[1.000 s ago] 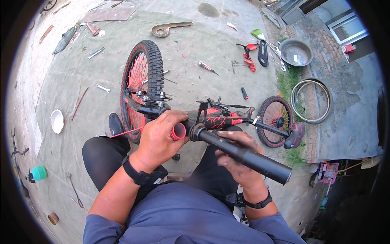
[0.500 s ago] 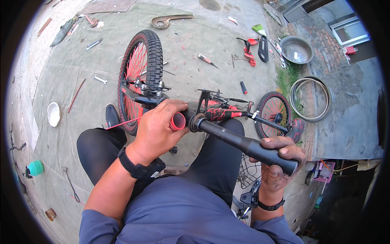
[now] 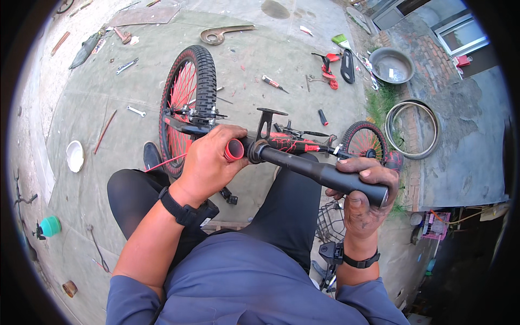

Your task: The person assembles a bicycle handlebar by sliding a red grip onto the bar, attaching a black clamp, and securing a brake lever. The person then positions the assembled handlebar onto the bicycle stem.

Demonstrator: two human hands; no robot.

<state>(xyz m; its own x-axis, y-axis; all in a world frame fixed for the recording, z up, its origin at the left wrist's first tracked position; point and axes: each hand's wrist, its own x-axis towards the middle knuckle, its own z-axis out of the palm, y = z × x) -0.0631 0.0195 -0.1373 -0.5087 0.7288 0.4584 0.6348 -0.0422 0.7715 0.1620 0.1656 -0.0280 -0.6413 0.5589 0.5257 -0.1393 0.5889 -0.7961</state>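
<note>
A small black-and-red bicycle [image 3: 295, 143] stands across in front of my legs, its front wheel [image 3: 203, 81] to the left. My left hand [image 3: 211, 160] is closed round the bicycle's front end, just behind the fork [image 3: 187, 125]. Beside its thumb shows a hollow red round end [image 3: 234, 150]; the part it belongs to is mostly hidden. A black tube [image 3: 319, 171], thicker toward the right, runs in line with the fork from a collar carrying a black bracket [image 3: 265, 122]. My right hand [image 3: 365, 189] grips its thick end, fingers over the top and thumb near me.
Around the bicycle lie a screwdriver [image 3: 275, 83], wrenches [image 3: 136, 111], a red rod [image 3: 105, 131] and a white bowl [image 3: 75, 156]. To the right are a metal basin [image 3: 391, 65] and wheel rims [image 3: 413, 130] by a wall. A wire basket [image 3: 329, 222] is below my right hand.
My right hand and the tube's thick end have moved up and slightly left. The bracket has shifted up with the bicycle's front end. My left hand keeps its grip.
</note>
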